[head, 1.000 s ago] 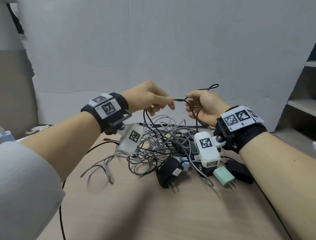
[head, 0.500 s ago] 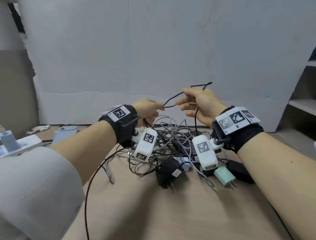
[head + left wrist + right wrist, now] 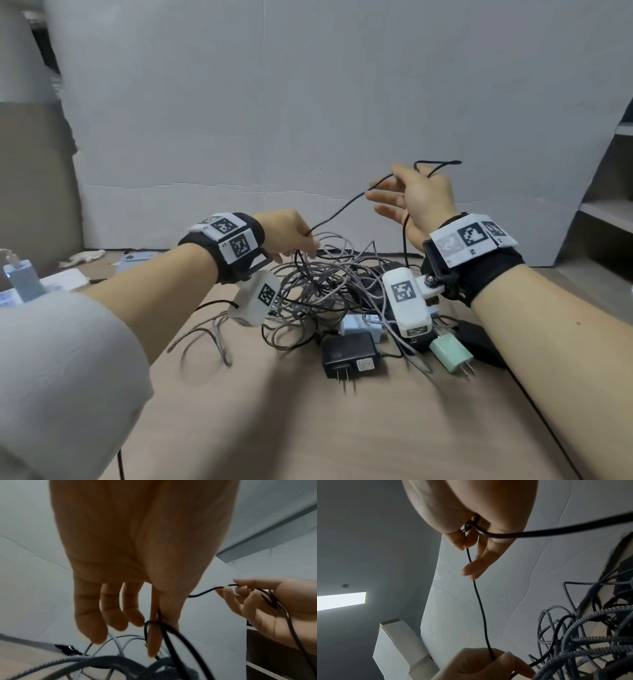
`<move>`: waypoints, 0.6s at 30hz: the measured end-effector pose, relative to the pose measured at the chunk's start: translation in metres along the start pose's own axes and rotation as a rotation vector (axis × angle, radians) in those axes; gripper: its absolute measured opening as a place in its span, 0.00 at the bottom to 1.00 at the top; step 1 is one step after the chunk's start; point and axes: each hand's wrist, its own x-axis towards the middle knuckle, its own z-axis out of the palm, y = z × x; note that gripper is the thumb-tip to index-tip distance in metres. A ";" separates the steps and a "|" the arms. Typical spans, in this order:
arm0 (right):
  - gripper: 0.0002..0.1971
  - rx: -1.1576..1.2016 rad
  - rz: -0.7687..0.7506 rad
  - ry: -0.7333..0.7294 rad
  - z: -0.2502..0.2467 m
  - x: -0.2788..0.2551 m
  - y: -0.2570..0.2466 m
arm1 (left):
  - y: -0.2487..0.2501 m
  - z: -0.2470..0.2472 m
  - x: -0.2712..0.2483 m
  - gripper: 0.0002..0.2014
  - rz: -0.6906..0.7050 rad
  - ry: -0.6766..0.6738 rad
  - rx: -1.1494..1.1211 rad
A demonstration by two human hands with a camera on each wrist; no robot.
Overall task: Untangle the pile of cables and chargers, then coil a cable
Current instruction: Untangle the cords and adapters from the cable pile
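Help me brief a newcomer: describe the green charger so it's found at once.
On the wooden table lies a tangle of grey cables. At its near right edge, beside the black charger, sits the green charger: the only mint-coloured plug, prongs pointing towards the camera.

The person's left hand (image 3: 287, 233) and right hand (image 3: 416, 202) are bare. Each wrist wears a black fabric wrist strap (image 3: 239, 253), topped by a white band printed with square black-and-white coded markers (image 3: 472, 236). Beneath each wrist hangs a rounded white camera housing (image 3: 406, 301), also bearing a coded marker and fixed on a bracket with a visible screw. A light grey sleeve (image 3: 58, 370) covers the left upper forearm; the right forearm is unsleeved.
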 end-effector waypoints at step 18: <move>0.05 -0.463 -0.080 -0.384 0.050 -0.015 -0.010 | 0.068 -0.119 -0.024 0.20 0.479 0.540 -0.639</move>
